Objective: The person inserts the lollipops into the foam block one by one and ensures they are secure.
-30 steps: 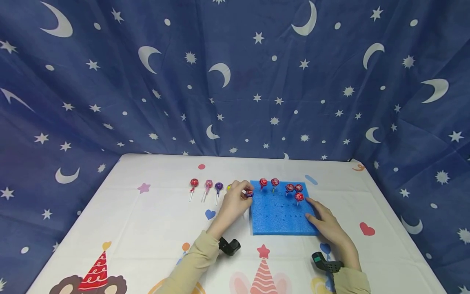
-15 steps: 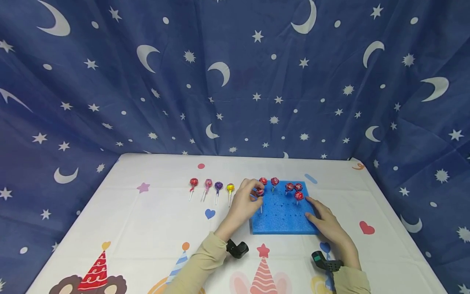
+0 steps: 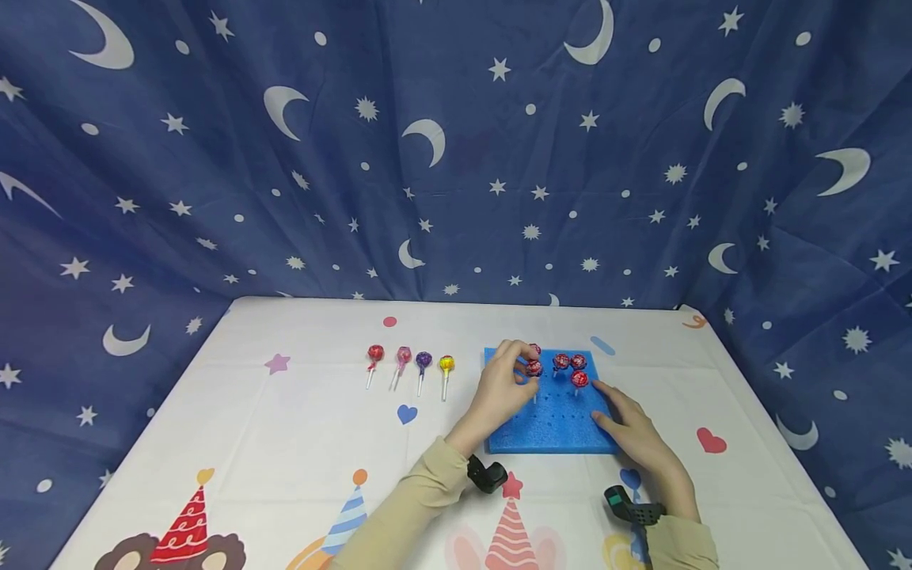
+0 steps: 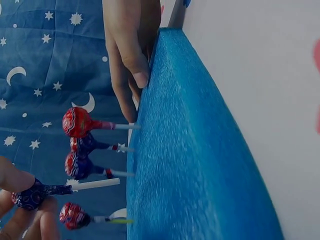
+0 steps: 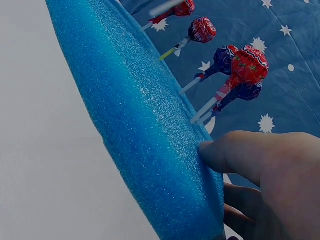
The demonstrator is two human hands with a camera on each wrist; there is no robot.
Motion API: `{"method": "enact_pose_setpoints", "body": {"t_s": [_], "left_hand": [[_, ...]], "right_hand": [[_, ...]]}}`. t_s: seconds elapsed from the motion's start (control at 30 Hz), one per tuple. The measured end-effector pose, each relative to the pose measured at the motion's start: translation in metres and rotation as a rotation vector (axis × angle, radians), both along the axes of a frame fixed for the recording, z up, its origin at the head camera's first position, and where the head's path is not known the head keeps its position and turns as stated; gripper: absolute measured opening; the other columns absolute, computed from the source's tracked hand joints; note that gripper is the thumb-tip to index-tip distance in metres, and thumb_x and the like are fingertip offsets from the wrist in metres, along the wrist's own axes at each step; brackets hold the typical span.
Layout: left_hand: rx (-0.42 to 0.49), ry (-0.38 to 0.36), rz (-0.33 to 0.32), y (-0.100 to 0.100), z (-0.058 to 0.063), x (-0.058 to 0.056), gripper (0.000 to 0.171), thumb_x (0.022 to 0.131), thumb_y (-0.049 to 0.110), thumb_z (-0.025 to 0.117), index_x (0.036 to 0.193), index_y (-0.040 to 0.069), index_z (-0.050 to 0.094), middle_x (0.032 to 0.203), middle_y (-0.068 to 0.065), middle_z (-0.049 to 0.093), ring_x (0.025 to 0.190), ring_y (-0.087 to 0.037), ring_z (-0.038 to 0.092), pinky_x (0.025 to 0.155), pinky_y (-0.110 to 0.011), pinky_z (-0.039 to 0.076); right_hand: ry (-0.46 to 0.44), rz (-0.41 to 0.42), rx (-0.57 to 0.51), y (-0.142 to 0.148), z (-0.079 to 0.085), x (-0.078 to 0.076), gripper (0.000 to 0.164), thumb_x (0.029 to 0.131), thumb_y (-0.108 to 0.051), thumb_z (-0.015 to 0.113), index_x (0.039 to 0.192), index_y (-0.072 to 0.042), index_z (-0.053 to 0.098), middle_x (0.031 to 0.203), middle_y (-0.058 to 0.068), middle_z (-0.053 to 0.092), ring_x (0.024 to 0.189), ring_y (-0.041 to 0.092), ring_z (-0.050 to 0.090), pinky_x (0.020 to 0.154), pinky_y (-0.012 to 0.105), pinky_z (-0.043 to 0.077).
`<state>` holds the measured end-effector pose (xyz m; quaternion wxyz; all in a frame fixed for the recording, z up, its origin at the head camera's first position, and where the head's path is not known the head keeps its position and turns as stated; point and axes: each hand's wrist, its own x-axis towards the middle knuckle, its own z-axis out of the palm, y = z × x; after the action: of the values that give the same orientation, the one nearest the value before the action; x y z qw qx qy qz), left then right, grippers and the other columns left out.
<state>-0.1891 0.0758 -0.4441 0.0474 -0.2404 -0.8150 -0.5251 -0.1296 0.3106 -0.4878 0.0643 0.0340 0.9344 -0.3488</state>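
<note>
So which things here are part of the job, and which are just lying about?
In the job:
held lollipop, pinched by the left hand
blue foam board, touched by the right hand
standing lollipops in it
probably also the loose red lollipop, pink lollipop, purple lollipop, yellow lollipop

Just around:
printed tablecloth
moon-and-star curtain
black wrist cameras, worn

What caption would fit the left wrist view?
Left hand pinches a wrapped lollipop; four others stand in a blue foam board touched by the right hand.
</note>
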Motion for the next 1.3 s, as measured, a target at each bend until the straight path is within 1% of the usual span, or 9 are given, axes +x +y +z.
{"method": "enact_pose_setpoints", "body": {"t_s": [0.1, 0.2, 0.3, 0.43, 0.63, 0.8, 0.9, 1.17, 1.3], "left_hand": [[-0.016, 0.022, -0.022, 0.007, -0.001, -0.002, 0.029, 0.081, 0.001, 0.067, 0.106, 0.011, 0.058, 0.109, -0.006, 0.056, 0.087, -0.017, 0.062, 0.078, -0.031, 0.056], [-0.054, 0.042, -0.027, 0.013, -0.004, -0.004, 0.028, 0.081, 0.002, 0.068, 0.105, 0.013, 0.058, 0.109, -0.004, 0.056, 0.088, -0.015, 0.062, 0.076, -0.024, 0.054], [-0.076, 0.056, -0.034, 0.019, -0.005, -0.006, 0.028, 0.082, 0.003, 0.069, 0.105, 0.014, 0.058, 0.109, -0.003, 0.057, 0.088, -0.012, 0.063, 0.075, -0.021, 0.053], [-0.073, 0.072, -0.047, 0.024, -0.007, -0.009, 0.028, 0.081, 0.002, 0.069, 0.104, 0.014, 0.058, 0.109, -0.004, 0.056, 0.087, -0.012, 0.063, 0.076, -0.023, 0.055], [-0.058, 0.07, -0.069, 0.03, -0.009, -0.011, 0.028, 0.081, 0.001, 0.069, 0.104, 0.014, 0.058, 0.109, -0.005, 0.056, 0.088, -0.012, 0.064, 0.078, -0.021, 0.055], [-0.084, 0.066, -0.069, 0.033, -0.012, -0.012, 0.029, 0.081, 0.001, 0.07, 0.104, 0.015, 0.058, 0.11, -0.004, 0.055, 0.087, -0.011, 0.064, 0.076, -0.016, 0.052], [-0.099, 0.063, -0.069, 0.034, -0.013, -0.012, 0.03, 0.081, 0.001, 0.07, 0.104, 0.015, 0.058, 0.11, -0.004, 0.055, 0.087, -0.011, 0.063, 0.075, -0.015, 0.052], [-0.135, 0.055, -0.074, 0.036, -0.012, -0.012, 0.029, 0.083, 0.001, 0.068, 0.106, 0.015, 0.058, 0.112, -0.004, 0.055, 0.092, -0.013, 0.064, 0.077, -0.014, 0.051], [-0.147, 0.062, -0.078, 0.037, -0.01, -0.011, 0.029, 0.083, 0.001, 0.068, 0.106, 0.014, 0.058, 0.11, -0.005, 0.055, 0.092, -0.015, 0.064, 0.076, -0.014, 0.051]], "right_hand": [[-0.009, -0.003, 0.001, 0.0, 0.0, 0.0, 0.061, 0.098, -0.029, 0.049, 0.152, -0.013, 0.025, 0.157, 0.027, 0.018, 0.141, 0.055, 0.011, 0.102, 0.074, 0.018], [-0.02, -0.005, 0.002, 0.0, 0.001, 0.0, 0.062, 0.098, -0.03, 0.049, 0.152, -0.013, 0.024, 0.157, 0.026, 0.017, 0.141, 0.055, 0.011, 0.103, 0.075, 0.017], [-0.022, -0.006, 0.002, -0.001, 0.001, -0.001, 0.062, 0.098, -0.03, 0.049, 0.152, -0.013, 0.024, 0.157, 0.026, 0.017, 0.141, 0.055, 0.011, 0.103, 0.075, 0.017], [-0.015, -0.003, 0.005, 0.0, 0.002, -0.001, 0.062, 0.098, -0.03, 0.049, 0.152, -0.013, 0.025, 0.157, 0.026, 0.018, 0.141, 0.055, 0.011, 0.103, 0.075, 0.017], [-0.012, 0.001, 0.002, 0.0, 0.001, -0.001, 0.061, 0.098, -0.031, 0.049, 0.152, -0.014, 0.025, 0.157, 0.026, 0.018, 0.141, 0.055, 0.011, 0.103, 0.075, 0.016], [-0.01, 0.003, -0.004, 0.0, 0.001, -0.001, 0.061, 0.098, -0.031, 0.049, 0.152, -0.014, 0.025, 0.157, 0.026, 0.018, 0.142, 0.054, 0.011, 0.104, 0.075, 0.015], [-0.006, 0.004, -0.005, 0.0, 0.001, -0.001, 0.061, 0.098, -0.03, 0.049, 0.152, -0.013, 0.025, 0.157, 0.026, 0.018, 0.142, 0.054, 0.011, 0.104, 0.076, 0.015], [-0.005, 0.004, -0.004, -0.001, 0.002, -0.001, 0.061, 0.098, -0.029, 0.049, 0.151, -0.012, 0.025, 0.156, 0.026, 0.019, 0.141, 0.055, 0.012, 0.104, 0.076, 0.015], [-0.005, 0.003, -0.005, -0.001, 0.002, -0.001, 0.061, 0.098, -0.029, 0.049, 0.151, -0.012, 0.026, 0.156, 0.026, 0.019, 0.141, 0.055, 0.012, 0.103, 0.076, 0.016]]}}
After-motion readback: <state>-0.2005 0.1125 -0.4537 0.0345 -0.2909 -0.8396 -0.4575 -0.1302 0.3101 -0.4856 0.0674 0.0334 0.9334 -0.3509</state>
